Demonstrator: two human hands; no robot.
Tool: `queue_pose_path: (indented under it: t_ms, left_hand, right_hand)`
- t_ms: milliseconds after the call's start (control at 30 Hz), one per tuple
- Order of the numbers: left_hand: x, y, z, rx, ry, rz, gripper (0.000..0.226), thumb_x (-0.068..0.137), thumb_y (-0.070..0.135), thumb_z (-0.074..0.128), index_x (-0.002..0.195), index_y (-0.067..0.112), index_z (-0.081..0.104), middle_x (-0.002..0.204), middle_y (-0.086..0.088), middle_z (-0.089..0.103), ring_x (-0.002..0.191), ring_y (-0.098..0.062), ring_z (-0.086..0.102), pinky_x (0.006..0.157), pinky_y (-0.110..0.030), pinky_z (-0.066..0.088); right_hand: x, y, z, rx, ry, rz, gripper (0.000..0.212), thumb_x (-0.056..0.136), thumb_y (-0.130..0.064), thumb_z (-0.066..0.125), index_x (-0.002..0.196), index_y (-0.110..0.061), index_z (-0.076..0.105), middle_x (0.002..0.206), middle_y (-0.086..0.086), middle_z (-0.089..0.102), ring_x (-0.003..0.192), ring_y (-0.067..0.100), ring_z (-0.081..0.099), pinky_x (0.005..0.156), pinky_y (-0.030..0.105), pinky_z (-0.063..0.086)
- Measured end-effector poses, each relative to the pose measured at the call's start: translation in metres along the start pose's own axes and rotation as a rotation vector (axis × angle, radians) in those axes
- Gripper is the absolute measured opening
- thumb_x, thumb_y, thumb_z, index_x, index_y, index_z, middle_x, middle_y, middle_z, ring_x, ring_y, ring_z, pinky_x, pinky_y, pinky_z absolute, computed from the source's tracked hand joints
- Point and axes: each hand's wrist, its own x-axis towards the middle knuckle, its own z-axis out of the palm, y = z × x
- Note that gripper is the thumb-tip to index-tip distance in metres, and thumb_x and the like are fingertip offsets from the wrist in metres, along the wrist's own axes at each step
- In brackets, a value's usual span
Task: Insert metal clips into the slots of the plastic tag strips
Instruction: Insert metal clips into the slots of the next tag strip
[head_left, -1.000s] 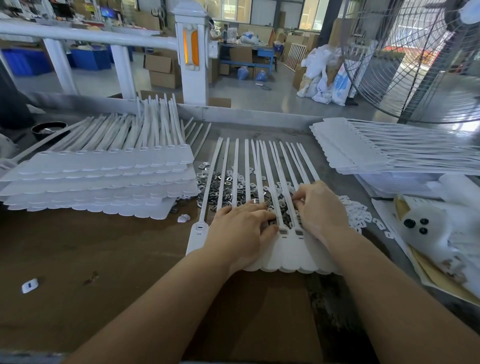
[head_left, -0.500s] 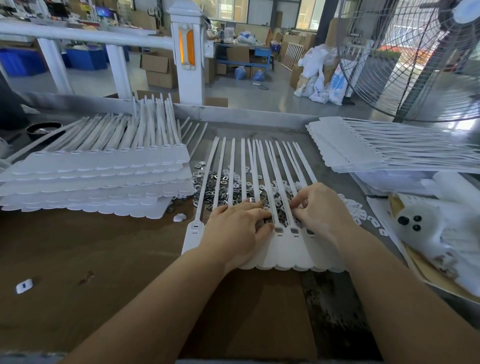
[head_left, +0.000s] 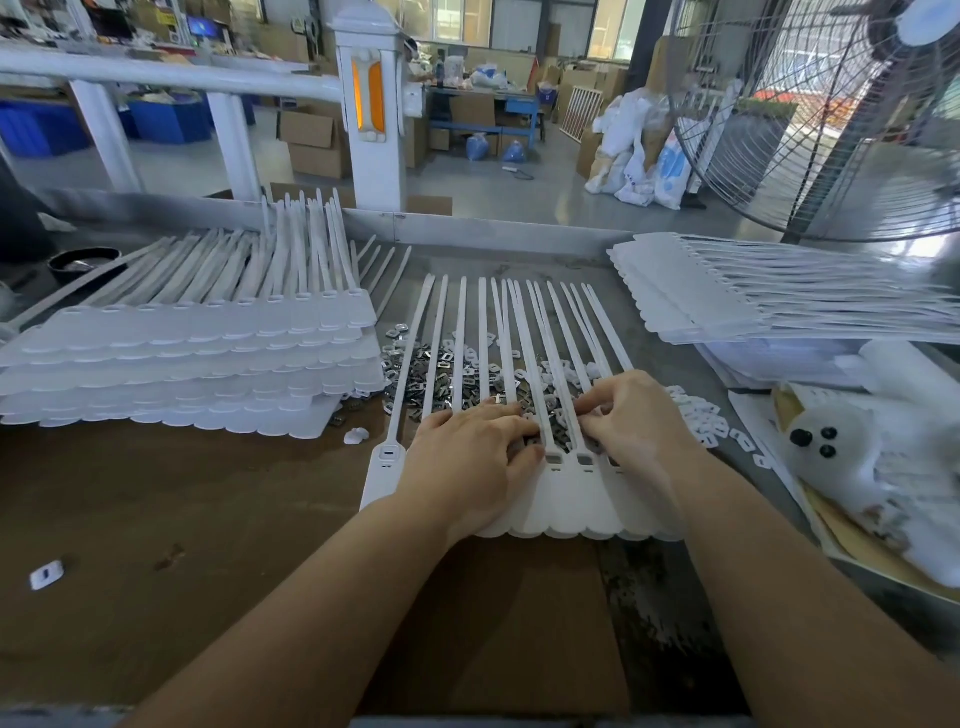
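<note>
A white plastic tag strip (head_left: 571, 499) lies flat in front of me, its long tails pointing away over a heap of small metal clips (head_left: 441, 369). My left hand (head_left: 467, 457) rests palm down on the left part of the strip, fingers curled over the slot row. My right hand (head_left: 634, 421) sits on the right part, fingertips pinched together at the tails just above the slots; whether a clip is between them cannot be told. Two slots (head_left: 569, 460) between the hands show dark inserts.
A tall stack of tag strips (head_left: 182, 364) lies at the left, another stack (head_left: 753, 301) at the right on a clear box. Small white plastic pieces (head_left: 701, 421) are scattered at the right. A white bag (head_left: 857, 457) and a big fan (head_left: 831, 119) stand to the right.
My right hand's fingers have crept slightly left and toward me along the tails. The left hand has stayed on the strip. The view has shifted a little.
</note>
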Motion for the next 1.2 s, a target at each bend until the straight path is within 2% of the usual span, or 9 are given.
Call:
queue_pose_path:
  t_ms: [100,167,233,467,700,867,1000,1100,1200]
  left_hand:
    - [0.0,-0.001,0.0,-0.003,0.001,-0.002,0.042,0.094,0.052,0.034,0.133,0.041,0.047,0.148,0.019,0.033,0.138,-0.003,0.024,0.11,-0.034,0.012]
    - [0.0,-0.001,0.0,-0.001,0.001,-0.001,0.043,0.094,0.053,0.034,0.133,0.04,0.047,0.148,0.019,0.033,0.138,-0.004,0.024,0.11,-0.034,0.013]
    - [0.0,-0.001,0.0,0.001,0.001,0.0,0.043,0.094,0.053,0.034,0.133,0.04,0.046,0.149,0.019,0.033,0.139,-0.004,0.023,0.111,-0.034,0.012]
    - [0.0,-0.001,0.0,0.005,-0.003,-0.003,0.042,0.095,0.053,0.034,0.133,0.041,0.046,0.149,0.019,0.032,0.139,-0.004,0.023,0.111,-0.035,0.012]
    - [0.0,-0.001,0.0,0.004,-0.007,-0.005,0.042,0.095,0.053,0.034,0.133,0.041,0.046,0.149,0.019,0.032,0.138,-0.004,0.025,0.11,-0.034,0.013]
    - [0.0,-0.001,0.0,0.0,-0.011,-0.004,0.042,0.095,0.052,0.034,0.133,0.042,0.045,0.149,0.019,0.032,0.139,-0.005,0.023,0.112,-0.035,0.012]
    - [0.0,-0.001,-0.001,-0.004,-0.015,-0.004,0.042,0.095,0.052,0.034,0.134,0.041,0.045,0.149,0.019,0.031,0.139,-0.005,0.023,0.112,-0.035,0.012]
    - [0.0,0.0,-0.001,-0.007,-0.016,-0.007,0.042,0.095,0.053,0.034,0.134,0.041,0.045,0.15,0.019,0.031,0.139,-0.005,0.023,0.112,-0.035,0.011]
    - [-0.001,0.0,-0.001,-0.008,-0.014,-0.004,0.042,0.095,0.053,0.034,0.134,0.042,0.045,0.149,0.019,0.031,0.139,-0.005,0.023,0.112,-0.035,0.011]
  right_hand:
    - [0.0,0.0,-0.004,0.045,-0.035,0.052,0.024,0.086,-0.004,0.061,0.106,-0.013,0.07,0.089,0.003,0.067,0.064,0.007,0.06,0.056,0.016,0.047]
    - [0.0,0.0,-0.007,0.039,-0.072,0.09,0.038,0.078,0.005,0.063,0.111,-0.013,0.068,0.1,0.006,0.066,0.08,0.015,0.065,0.068,0.024,0.055]
    - [0.0,-0.002,-0.008,-0.007,-0.083,0.096,0.042,0.073,0.007,0.065,0.11,-0.013,0.068,0.108,0.007,0.066,0.091,0.02,0.063,0.08,0.034,0.055]
    - [-0.002,0.0,0.003,-0.169,0.087,0.013,0.016,0.086,-0.009,0.063,0.097,-0.014,0.073,0.095,0.004,0.07,0.084,0.018,0.064,0.079,0.029,0.051]
    - [0.001,0.001,0.007,-0.273,0.087,-0.06,0.022,0.09,-0.009,0.058,0.108,-0.013,0.07,0.109,0.008,0.064,0.09,0.022,0.063,0.084,0.029,0.051]
    - [0.004,0.001,0.01,-0.329,0.103,-0.053,0.02,0.09,-0.005,0.055,0.102,-0.01,0.07,0.102,0.009,0.065,0.084,0.02,0.064,0.076,0.026,0.052]
    - [0.002,0.002,0.014,-0.343,0.164,-0.079,0.018,0.092,-0.006,0.052,0.1,-0.009,0.068,0.1,0.008,0.06,0.081,0.018,0.057,0.072,0.023,0.045]
    - [-0.001,0.002,0.016,-0.263,0.266,-0.087,0.015,0.094,-0.009,0.05,0.101,-0.006,0.064,0.106,0.008,0.052,0.09,0.017,0.05,0.074,0.022,0.038]
    - [-0.007,-0.003,0.015,-0.212,0.425,-0.146,0.015,0.095,-0.009,0.048,0.102,-0.004,0.061,0.103,0.01,0.055,0.094,0.021,0.05,0.075,0.027,0.041]
